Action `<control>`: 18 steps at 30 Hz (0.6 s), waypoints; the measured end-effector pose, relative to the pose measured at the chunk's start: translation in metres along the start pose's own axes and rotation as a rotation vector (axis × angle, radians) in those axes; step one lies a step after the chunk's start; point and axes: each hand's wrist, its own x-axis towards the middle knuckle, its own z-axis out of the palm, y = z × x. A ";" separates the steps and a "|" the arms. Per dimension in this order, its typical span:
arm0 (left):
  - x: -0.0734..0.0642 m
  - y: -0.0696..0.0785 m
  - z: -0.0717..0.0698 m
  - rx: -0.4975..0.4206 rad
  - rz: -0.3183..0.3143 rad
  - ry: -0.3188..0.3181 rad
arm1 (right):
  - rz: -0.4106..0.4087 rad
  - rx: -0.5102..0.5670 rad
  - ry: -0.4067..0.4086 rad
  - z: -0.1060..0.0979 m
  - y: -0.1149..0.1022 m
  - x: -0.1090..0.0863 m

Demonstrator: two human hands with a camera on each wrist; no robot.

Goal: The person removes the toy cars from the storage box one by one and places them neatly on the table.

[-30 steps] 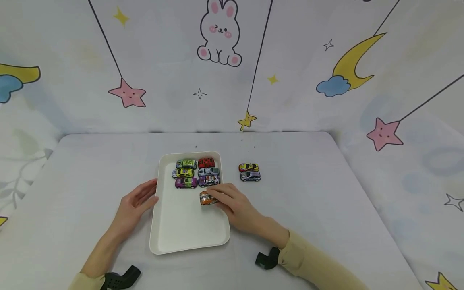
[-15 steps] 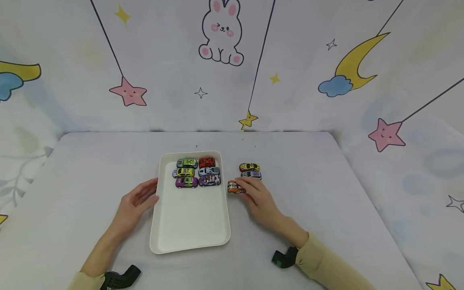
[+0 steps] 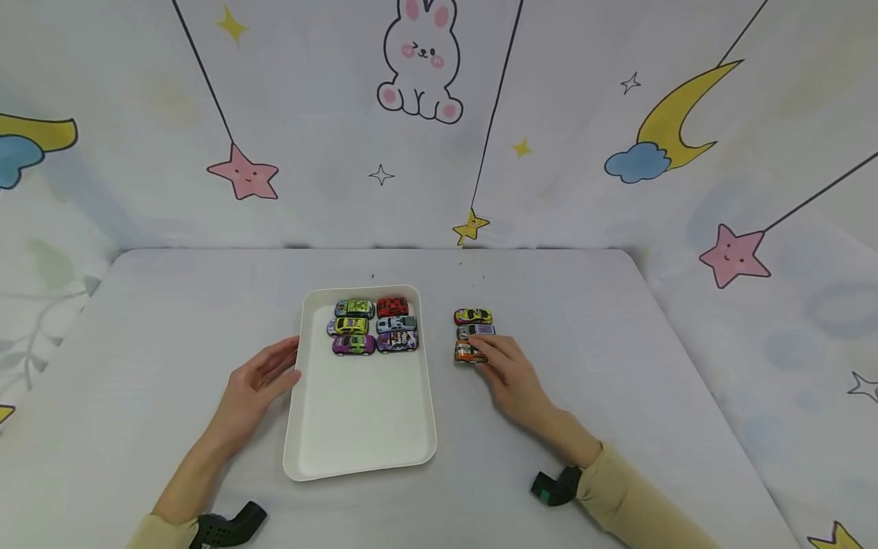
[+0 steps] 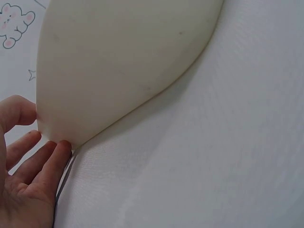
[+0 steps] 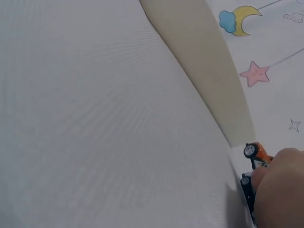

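Observation:
My right hand (image 3: 519,381) pinches an orange toy car (image 3: 466,352) between thumb and fingertips, right of the white tray (image 3: 357,438). Just behind it are a silver toy car (image 3: 475,330) and a yellow toy car (image 3: 472,316). In the right wrist view the orange car (image 5: 259,154) shows past the hand, its far part hidden by the fingers. My left hand (image 3: 250,393) rests against the tray's left side. In the left wrist view its relaxed fingers (image 4: 56,164) and thumb touch the tray's wall (image 4: 118,71).
Inside the tray's far end stand two columns of toy cars, among them a purple one (image 3: 353,345), a red one (image 3: 392,306) and a green one (image 3: 354,308). A white cloth covers the table (image 3: 590,328); a printed curtain (image 3: 309,91) hangs behind it.
My right hand has carried the orange car out of the tray, rightward over its rim, to just in front of the silver car. The left hand and tray have stayed put.

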 end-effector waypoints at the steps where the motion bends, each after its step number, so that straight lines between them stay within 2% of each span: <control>1: 0.000 0.000 0.000 -0.001 0.001 0.001 | 0.001 0.002 0.001 0.000 0.001 -0.001; 10: 0.001 -0.001 0.000 -0.036 -0.004 -0.006 | 0.002 -0.005 0.020 -0.001 0.008 -0.005; 18: 0.000 0.000 0.001 -0.017 -0.003 0.005 | 0.049 0.003 0.049 -0.001 0.011 -0.006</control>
